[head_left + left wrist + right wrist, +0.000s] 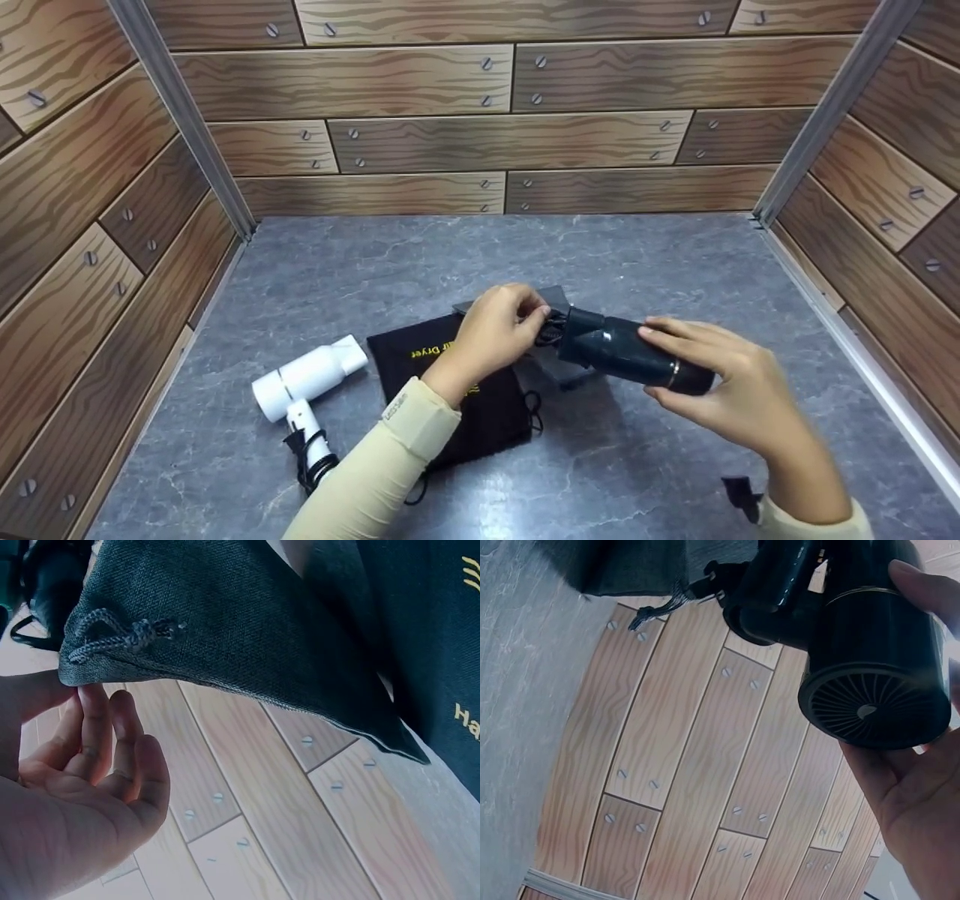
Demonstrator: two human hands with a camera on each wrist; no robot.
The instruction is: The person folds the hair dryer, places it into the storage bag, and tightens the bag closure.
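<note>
My right hand [664, 358] grips a black hair dryer [622, 349] by its barrel and holds it level above the grey table [375, 255]. In the right wrist view the black hair dryer's [855, 652] rear grille faces the camera, with my palm [907, 795] under it. The dryer's front end points at a grey drawstring pouch [551, 296]. My left hand [536, 311] pinches that pouch at its edge. The left wrist view shows the grey pouch [225, 622] lifted, its knotted cord showing, with my fingers [97, 735] at its corner.
A black pouch [450, 390] with yellow lettering lies flat under my left forearm. A white hair dryer [307, 375] with a bundled black cord lies at the table's left. Wood-pattern walls [510, 112] close in the table on three sides.
</note>
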